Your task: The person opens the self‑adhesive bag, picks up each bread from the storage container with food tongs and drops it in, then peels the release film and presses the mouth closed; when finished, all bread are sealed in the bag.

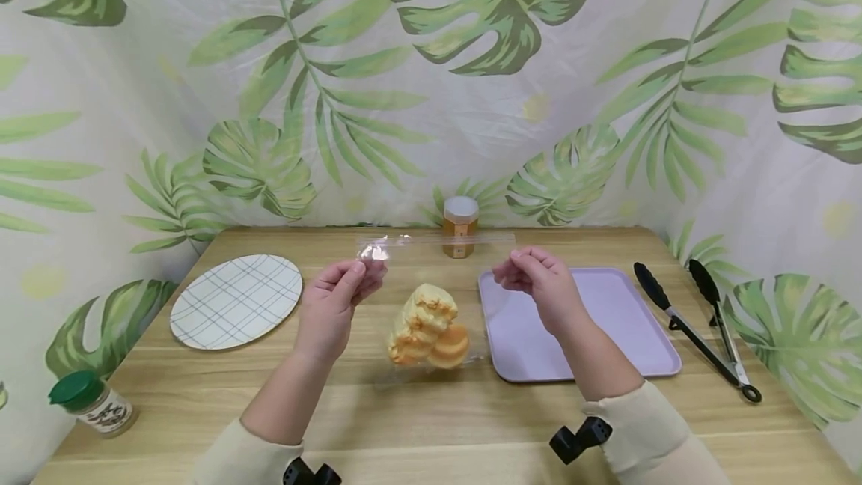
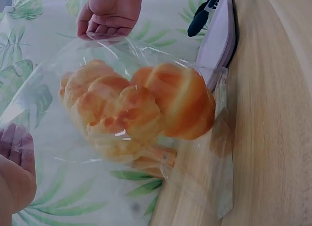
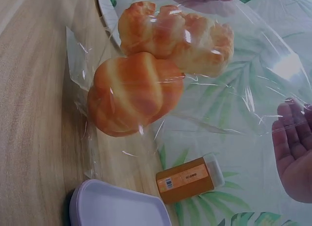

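A clear plastic bag (image 1: pixel 444 240) hangs upright over the middle of the table, its top edge stretched between both hands. My left hand (image 1: pixel 340 290) pinches the bag's left side near the top, thumb against the fingers. On the other side, my right hand (image 1: pixel 542 287) pinches it the same way. Two breads lie inside, low in the bag: a long, bumpy pale-golden loaf (image 2: pixel 114 109) and a round orange-brown bun (image 3: pixel 136 92) with paler stripes. They press against each other, and the film over them shows shiny creases.
A checked oval plate (image 1: pixel 236 302) lies at left, with a green-lidded seasoning jar (image 1: pixel 94 404) in front. Behind the bag stands an amber jar with a white lid (image 1: pixel 461 229). At right are a lilac tray (image 1: pixel 626 320) and black-tipped tongs (image 1: pixel 703 346). Leaf-patterned cloth (image 1: pixel 438 96) hangs behind.
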Available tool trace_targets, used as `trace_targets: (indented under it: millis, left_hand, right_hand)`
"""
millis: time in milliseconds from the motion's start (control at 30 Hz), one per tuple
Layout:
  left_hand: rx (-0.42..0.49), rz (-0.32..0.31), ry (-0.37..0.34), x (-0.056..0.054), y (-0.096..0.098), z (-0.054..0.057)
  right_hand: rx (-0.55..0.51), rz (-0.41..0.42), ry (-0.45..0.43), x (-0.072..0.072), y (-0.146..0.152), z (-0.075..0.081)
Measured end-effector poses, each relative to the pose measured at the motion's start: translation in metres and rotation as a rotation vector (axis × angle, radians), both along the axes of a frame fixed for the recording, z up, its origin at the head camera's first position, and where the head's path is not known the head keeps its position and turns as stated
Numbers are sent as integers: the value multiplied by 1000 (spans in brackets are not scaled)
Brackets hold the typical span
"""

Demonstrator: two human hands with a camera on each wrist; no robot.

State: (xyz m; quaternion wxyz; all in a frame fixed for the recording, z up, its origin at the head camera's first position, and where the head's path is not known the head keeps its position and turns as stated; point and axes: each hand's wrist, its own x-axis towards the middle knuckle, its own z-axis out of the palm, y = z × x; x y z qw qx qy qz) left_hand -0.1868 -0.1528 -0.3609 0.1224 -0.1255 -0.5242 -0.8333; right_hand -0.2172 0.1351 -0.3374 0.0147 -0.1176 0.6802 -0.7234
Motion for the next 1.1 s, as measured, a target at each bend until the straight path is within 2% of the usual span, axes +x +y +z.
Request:
trace_targets:
  millis: [100, 233, 367, 433, 500, 600, 700, 733, 800, 900, 967, 1100]
  left_hand:
    - [40, -19, 15, 0, 1, 0]
    - [55, -11, -3, 0, 2, 1]
    - [47, 7, -31, 0, 4, 3]
    - [42, 24, -54, 0, 5, 4]
    - [44, 45, -76, 1, 7, 6]
    - [47, 70, -97, 2, 8, 7]
    - [47, 75, -94, 3, 9, 9]
    - [43, 75, -93, 3, 10, 9]
    - [31, 78, -93, 4, 11, 9]
    - [8, 88, -97, 5, 12, 9]
    - [-8, 91, -97, 6, 13, 9]
    - [-28, 91, -83, 9, 13, 9]
  right_hand:
    - [26, -13, 0, 0, 0, 1]
    - [59, -45, -10, 1, -1, 4]
    - [115, -156, -3, 4, -3, 10]
    - [155, -241, 56, 7, -6, 14]
    - [197, -320, 188, 11, -11, 20]
    - [304, -370, 530, 18, -26, 30]
    - [441, -321, 905, 22, -49, 40]
    - [482, -284, 1008, 22, -58, 43]
    - [548, -202, 1149, 20, -77, 46]
    - [630, -116, 1251, 16, -103, 49]
    - [679, -87, 1274, 13, -115, 49]
    - [752, -79, 1293, 4, -129, 47]
